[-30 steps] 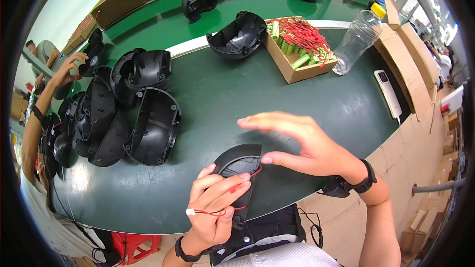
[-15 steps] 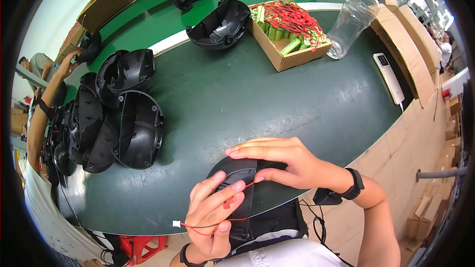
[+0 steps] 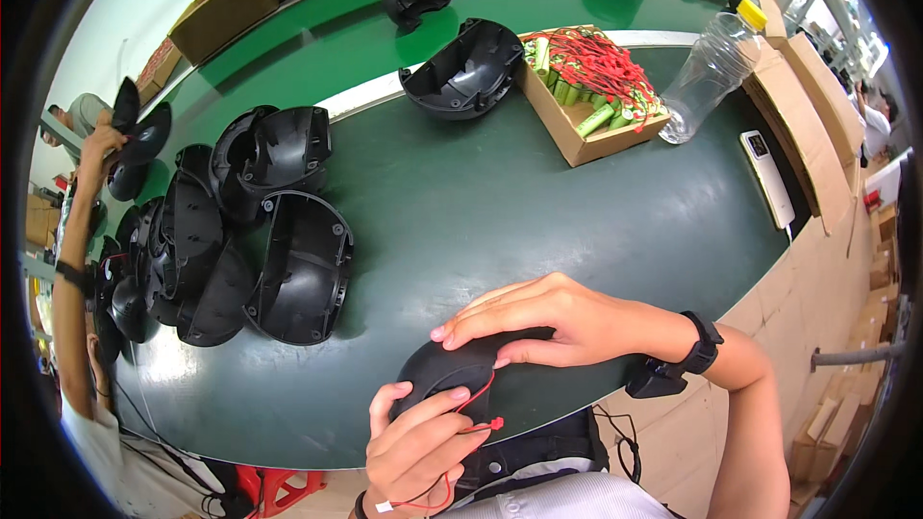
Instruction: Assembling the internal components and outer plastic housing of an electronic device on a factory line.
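Note:
A black rounded plastic shell point(image 3: 437, 365) is held at the table's near edge, between my two hands. My left hand point(image 3: 423, 447) grips its near side, the fingers bent against it. Over its top and far side curves my right hand point(image 3: 538, 317), with the thumb pressing at the right. A thin wire point(image 3: 478, 392) with a red plug point(image 3: 496, 423) runs across the shell by my left fingers. Below, a white plug point(image 3: 385, 506) on red and black wires hangs by my left palm. Most of the shell's right end is hidden under my right hand.
Several open black shells point(image 3: 303, 269) are piled at left. Another shell point(image 3: 463, 72) lies near a cardboard box point(image 3: 596, 146) of green wired battery cells. A clear bottle point(image 3: 707, 77) and a white phone-like device point(image 3: 767, 178) stand right. A co-worker's arm point(image 3: 77, 231) reaches along the left.
The shell has turned in my hands, showing more of its smooth outside. My left hand has shifted lower. At far left the co-worker's hand has raised a black shell. The view has shifted slightly.

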Demonstrator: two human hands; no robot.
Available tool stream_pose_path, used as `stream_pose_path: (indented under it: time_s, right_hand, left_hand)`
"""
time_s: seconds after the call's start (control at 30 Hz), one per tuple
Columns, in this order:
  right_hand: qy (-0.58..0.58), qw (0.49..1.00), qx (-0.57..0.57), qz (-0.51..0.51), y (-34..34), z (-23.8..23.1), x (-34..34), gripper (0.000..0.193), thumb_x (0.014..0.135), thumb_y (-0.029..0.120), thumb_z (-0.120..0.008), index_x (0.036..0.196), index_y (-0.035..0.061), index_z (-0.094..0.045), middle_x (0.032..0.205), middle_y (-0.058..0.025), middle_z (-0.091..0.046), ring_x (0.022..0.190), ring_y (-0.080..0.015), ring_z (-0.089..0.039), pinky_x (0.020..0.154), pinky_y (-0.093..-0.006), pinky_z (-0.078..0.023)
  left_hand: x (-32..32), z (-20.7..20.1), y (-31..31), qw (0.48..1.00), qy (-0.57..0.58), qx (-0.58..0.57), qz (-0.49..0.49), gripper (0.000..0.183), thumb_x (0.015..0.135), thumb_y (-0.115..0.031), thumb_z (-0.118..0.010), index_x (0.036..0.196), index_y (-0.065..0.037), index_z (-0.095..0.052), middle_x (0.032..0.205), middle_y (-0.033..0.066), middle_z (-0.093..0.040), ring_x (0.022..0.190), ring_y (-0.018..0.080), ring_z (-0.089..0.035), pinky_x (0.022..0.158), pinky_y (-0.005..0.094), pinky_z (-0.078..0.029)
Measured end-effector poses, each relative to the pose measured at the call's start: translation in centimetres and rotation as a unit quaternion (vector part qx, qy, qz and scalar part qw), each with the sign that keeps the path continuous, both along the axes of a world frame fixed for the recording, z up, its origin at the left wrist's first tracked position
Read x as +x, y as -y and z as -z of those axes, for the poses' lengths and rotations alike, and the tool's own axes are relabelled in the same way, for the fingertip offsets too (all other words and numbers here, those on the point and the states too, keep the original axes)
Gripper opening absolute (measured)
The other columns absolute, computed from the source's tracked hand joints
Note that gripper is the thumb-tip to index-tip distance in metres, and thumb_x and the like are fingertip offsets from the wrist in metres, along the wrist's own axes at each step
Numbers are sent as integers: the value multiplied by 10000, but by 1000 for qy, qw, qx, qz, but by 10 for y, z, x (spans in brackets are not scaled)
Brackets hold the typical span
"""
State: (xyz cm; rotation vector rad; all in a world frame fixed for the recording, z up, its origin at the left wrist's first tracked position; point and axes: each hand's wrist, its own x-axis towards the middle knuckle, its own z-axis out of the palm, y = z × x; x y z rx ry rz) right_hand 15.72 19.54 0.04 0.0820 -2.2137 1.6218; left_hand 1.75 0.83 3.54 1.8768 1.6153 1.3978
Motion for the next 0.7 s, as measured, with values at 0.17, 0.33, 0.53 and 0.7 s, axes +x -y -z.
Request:
stream_pose_path:
  time_s: [0.17,0.33,0.53,0.7]
  right_hand:
    - [32,999,21,-21,-9,-3,-5,387,838,27,-615,1223,28,-566,1221,-128,-615,1050,-318,-612,883,-394,-507]
    - [113,984,137,34,-63,-77,-27,343,792,47,-652,1122,-10,-576,1083,-136,-653,916,-226,-668,801,-343,-536]
    - [123,883,228,392,-245,-106,-106,330,855,257,-646,1018,-31,-642,826,-117,-679,676,-146,-676,623,-271,-551]
    - [384,763,212,475,-285,-76,-186,524,814,540,-601,922,38,-704,828,-89,-708,624,-199,-676,658,-328,-536]
  left_hand:
    - [-9,11,-4,999,-21,29,27,338,938,-263,-484,832,-19,-692,831,105,-641,922,296,-641,916,495,-374]
    - [-12,13,5,999,15,38,-21,353,934,-283,-491,820,-8,-681,824,108,-637,915,304,-630,909,487,-373]
    - [-6,20,0,992,111,47,-23,355,930,-288,-500,810,-2,-673,830,122,-637,908,307,-629,912,464,-364]
    - [-5,22,3,989,140,28,-46,345,924,-283,-513,813,3,-671,850,125,-636,916,308,-629,919,460,-361]
